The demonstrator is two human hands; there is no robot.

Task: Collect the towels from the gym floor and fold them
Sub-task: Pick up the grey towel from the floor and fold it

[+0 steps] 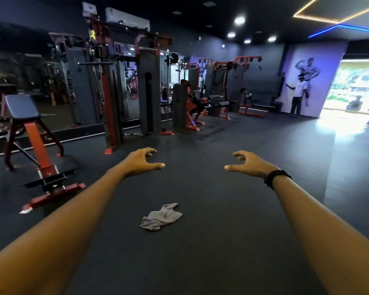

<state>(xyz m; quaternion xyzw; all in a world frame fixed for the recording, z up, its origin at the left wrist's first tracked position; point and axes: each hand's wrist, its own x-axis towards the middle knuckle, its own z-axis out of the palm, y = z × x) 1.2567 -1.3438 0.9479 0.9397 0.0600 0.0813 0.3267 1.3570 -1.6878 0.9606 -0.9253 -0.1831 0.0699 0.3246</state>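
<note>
A crumpled grey towel [160,217] lies on the dark gym floor [232,209], between my two outstretched forearms and below both hands in the picture. My left hand [141,161] is held out in the air above the floor, fingers curled apart and thumb pointing right, with nothing in it. My right hand [248,163] mirrors it, open and holding nothing, with a black band on its wrist. Neither hand touches the towel.
A red and black bench [33,143] stands at the left. Weight machines [146,92] line the mirrored back wall. A person [299,96] stands by the mural at the far right, beside a bright doorway [354,88]. Bare floor stretches ahead.
</note>
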